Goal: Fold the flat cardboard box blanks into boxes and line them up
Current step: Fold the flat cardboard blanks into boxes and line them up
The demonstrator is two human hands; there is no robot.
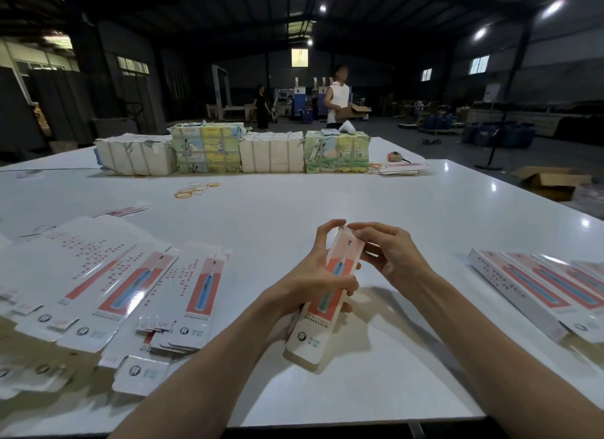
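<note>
**Status, head view**

1. Workpiece: one long narrow box, red/white print, held over the white table at centre-front. It is tilted, top end away from the wearer, lower end toward the wearer.
2. L hand: fingers and thumb are curled round the box mid-section and grip it. The index finger reaches up to the top end.
3. R hand: fingertips pinch the box's top end at its R edge.
4. Flat blanks: fanned, overlapping pile on the table, L of the hands.
5. Folded boxes: row lying side by side, touching, at the R table edge.
6. Misc.: rubber bands mid-table; wrapped bundles in a line at the far side.
</note>
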